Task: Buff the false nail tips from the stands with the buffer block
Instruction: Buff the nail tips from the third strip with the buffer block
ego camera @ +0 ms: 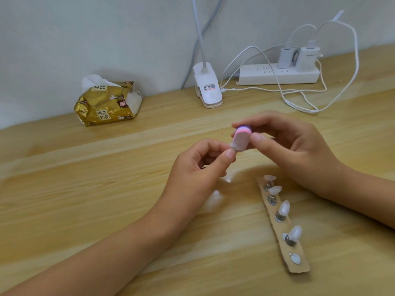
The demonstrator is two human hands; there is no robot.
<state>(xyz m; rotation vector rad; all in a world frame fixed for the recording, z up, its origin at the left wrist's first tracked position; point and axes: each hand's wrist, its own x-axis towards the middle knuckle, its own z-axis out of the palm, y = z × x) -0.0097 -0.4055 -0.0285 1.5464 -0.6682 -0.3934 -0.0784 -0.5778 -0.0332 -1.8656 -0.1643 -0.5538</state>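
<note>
Wooden table (85, 189) fills view. Power strip (277, 74) and tissue pack (108, 102) at back by wall. Right hand (288, 146) raised over table middle, thumb and fingers clamped on buffer block (242, 137). Left hand (201, 167) just beside it, thumb and forefinger pinching clear nail tip (234, 146) against block's lower end. Cardboard strip (299, 268) near right forearm carries row of stands (280, 217), four topped with spare tips (285, 207).
</note>
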